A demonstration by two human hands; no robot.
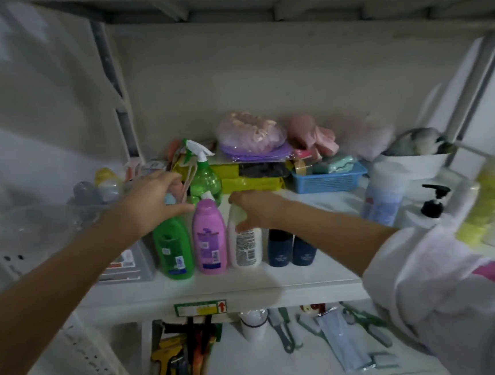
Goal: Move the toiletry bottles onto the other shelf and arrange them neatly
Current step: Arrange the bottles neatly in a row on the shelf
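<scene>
A row of bottles stands upright at the front of the white shelf [219,288]: a green bottle [174,250], a pink bottle [209,238], a white bottle [245,245] and two dark blue bottles [292,249]. My left hand [151,201] rests on the top of the green bottle, fingers curled around its cap. My right hand [257,209] grips the top of the white bottle. Behind the row stands a clear green spray bottle [205,176] with a white trigger.
Yellow packets, a blue basket [329,180], pink and purple bags fill the back of the shelf. A black pump bottle [434,201], a white tub and yellow items stand at the right. Clear containers sit at left. Tools and scissors lie on the lower shelf [256,366].
</scene>
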